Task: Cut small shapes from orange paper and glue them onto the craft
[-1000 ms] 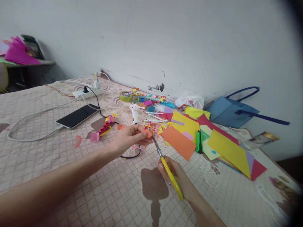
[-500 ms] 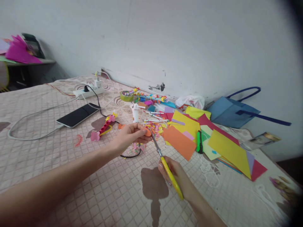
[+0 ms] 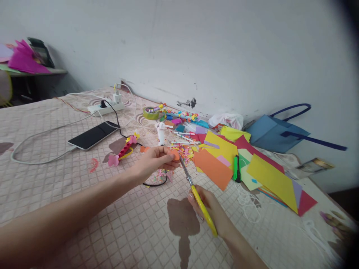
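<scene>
Between the thumb and fingers of my left hand [image 3: 157,160] is a small rounded piece of orange paper [image 3: 175,154]. My right hand [image 3: 209,204] is closed around the yellow handles of a pair of scissors [image 3: 199,200]. The metal blades point away from me, and their tips touch or nearly touch the right edge of the orange piece. Small paper scraps [image 3: 185,151] lie just beyond the blades. A white glue gun [image 3: 160,132] stands behind my left hand. To its left rests a red dotted strip with pink paper flowers [image 3: 123,150].
Coloured paper sheets [image 3: 214,168] and a green box cutter [image 3: 237,169] lie on the right, with white string [image 3: 248,203] nearby. A blue bag [image 3: 276,130] sits by the wall. On the left are a phone [image 3: 94,135], a power strip [image 3: 106,108] and trailing cables. Green tape [image 3: 150,113] is further back.
Both hands keep nearly the same pose on the orange paper and scissors. The whole view has shifted very slightly.
</scene>
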Demonstrator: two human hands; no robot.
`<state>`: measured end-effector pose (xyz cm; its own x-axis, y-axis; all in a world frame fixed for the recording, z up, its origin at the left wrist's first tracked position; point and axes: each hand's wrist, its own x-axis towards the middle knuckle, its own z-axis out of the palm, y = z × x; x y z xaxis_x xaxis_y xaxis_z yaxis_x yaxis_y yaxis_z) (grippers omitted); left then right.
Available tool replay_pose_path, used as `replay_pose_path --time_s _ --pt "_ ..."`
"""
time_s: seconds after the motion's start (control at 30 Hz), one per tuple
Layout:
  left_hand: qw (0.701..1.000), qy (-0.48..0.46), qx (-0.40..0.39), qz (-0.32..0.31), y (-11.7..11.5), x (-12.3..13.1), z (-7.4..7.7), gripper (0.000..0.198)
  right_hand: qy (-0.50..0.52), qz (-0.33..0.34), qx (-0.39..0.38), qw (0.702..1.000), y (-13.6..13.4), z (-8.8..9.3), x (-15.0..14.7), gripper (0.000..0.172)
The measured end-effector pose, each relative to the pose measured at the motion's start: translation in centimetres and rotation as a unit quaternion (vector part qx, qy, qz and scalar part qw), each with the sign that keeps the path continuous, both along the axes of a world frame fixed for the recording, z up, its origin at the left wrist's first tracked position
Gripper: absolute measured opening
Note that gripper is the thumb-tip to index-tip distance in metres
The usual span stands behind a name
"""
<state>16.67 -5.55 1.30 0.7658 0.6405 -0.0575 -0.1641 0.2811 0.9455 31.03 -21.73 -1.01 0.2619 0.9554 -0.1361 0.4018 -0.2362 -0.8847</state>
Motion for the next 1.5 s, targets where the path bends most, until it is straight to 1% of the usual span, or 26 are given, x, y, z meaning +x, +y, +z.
replay_pose_path --time_s 0.27,0.67,0.93,1.13,1.5 --pt "1.000 0.005 0.004 0.018 0.13 0.01 0.07 0.022 0.021 0.008 -0.009 1.000 -0.11 -0.23 0.11 0.036" --pt "1.000 0.007 0.018 0.023 0.47 -0.06 -0.04 0.021 0.003 0.009 -0.025 1.000 -0.21 -0.27 0.08 0.031" --pt "0.999 0.007 0.038 0.023 0.64 -0.06 0.11 0.021 -0.036 0.010 -0.028 0.999 -0.12 -0.20 0.05 0.028" --pt "0.998 0.016 0.041 0.038 0.69 -0.03 0.20 0.020 -0.088 0.005 -0.027 0.996 -0.16 -0.53 0.22 0.029" --pt "0.997 0.021 0.061 0.049 0.80 0.02 0.18 0.019 -0.133 0.012 -0.033 0.991 -0.19 -0.83 0.51 0.030"
